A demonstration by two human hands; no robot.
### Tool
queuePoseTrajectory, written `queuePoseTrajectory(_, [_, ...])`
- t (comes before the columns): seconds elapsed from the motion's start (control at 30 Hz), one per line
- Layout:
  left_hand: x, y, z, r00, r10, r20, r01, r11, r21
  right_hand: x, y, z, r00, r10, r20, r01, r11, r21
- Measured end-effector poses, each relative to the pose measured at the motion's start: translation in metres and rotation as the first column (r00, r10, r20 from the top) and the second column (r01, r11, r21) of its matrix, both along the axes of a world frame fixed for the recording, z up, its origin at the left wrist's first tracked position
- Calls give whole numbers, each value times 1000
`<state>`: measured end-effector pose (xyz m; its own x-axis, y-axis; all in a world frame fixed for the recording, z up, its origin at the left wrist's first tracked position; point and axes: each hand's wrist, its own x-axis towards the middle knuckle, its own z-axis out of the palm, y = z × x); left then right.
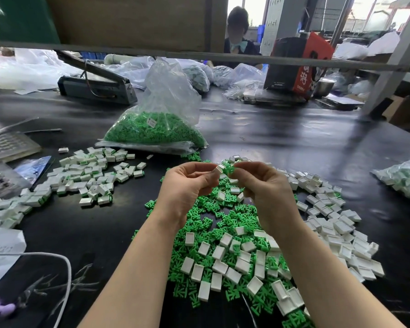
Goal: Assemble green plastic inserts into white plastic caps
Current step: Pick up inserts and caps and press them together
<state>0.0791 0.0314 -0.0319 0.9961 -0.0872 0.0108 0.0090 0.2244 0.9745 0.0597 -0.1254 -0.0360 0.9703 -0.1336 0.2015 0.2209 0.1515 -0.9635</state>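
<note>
Loose white caps (219, 253) litter green inserts (225, 216) below hands.

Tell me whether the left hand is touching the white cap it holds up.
Touching. The head view shows the left hand pinching the white cap between its fingertips.

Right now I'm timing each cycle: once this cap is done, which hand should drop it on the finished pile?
Left. The left hand pinches the cap, nearer the finished pile.
</note>
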Motion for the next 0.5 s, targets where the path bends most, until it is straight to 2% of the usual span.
queuePoseTrajectory(0.1, [-2,-1,1,1000,-24,12,24,999,30,1,-1,-1,1000,-7,3,7,999,44])
queuePoseTrajectory(0.33, [-2,-1,2,999,-44,15,43,998,51,2,-1,-3,999,-19,46,18,1000,2])
queuePoseTrajectory(0.5, [-3,0,2,999,-42,20,41,997,69,2,-1,-2,997,-25,75,36,988,-148])
